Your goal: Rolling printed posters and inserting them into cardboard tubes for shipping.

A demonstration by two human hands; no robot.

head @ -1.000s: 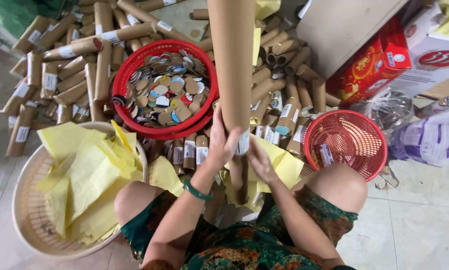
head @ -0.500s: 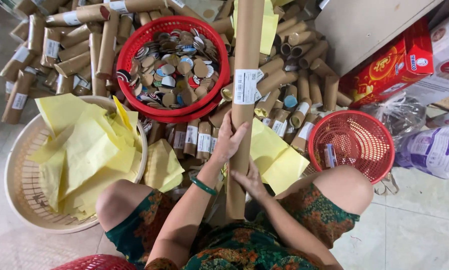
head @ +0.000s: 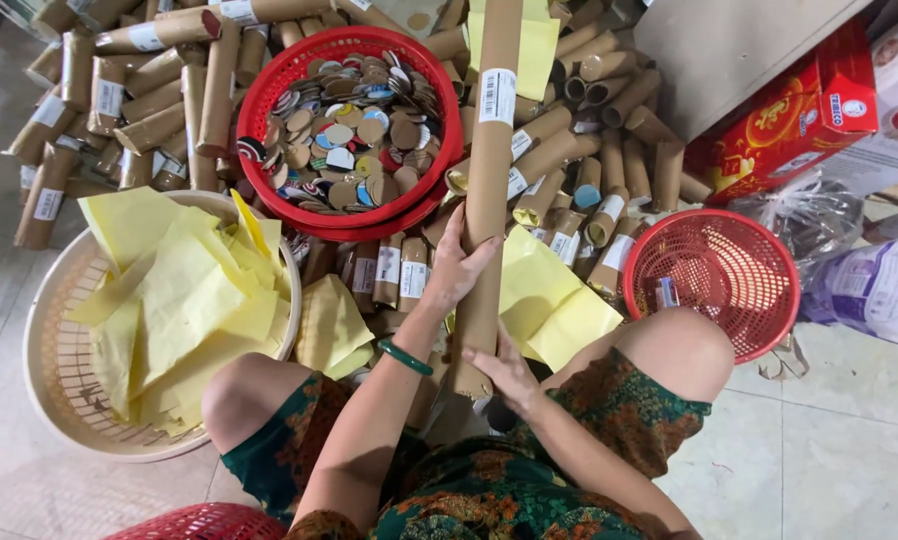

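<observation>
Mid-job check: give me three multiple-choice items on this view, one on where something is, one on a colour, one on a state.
1. Where is the left hand on the long cardboard tube?
A. above the right hand
B. below it
C. off the tube

2. What colour are the paper sheets in the cream basket?
A. blue
B. yellow
C. white

3. How full is the small red basket by the knee?
A. heaped
B. half full
C. nearly empty

Key: 1 A, the right hand is at the tube's bottom end; 2 B, they are all yellow; 3 C, its mesh bottom shows.

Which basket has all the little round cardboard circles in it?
The big red basket at the top; the small red basket is almost empty, and the cream basket holds yellow paper.
</observation>
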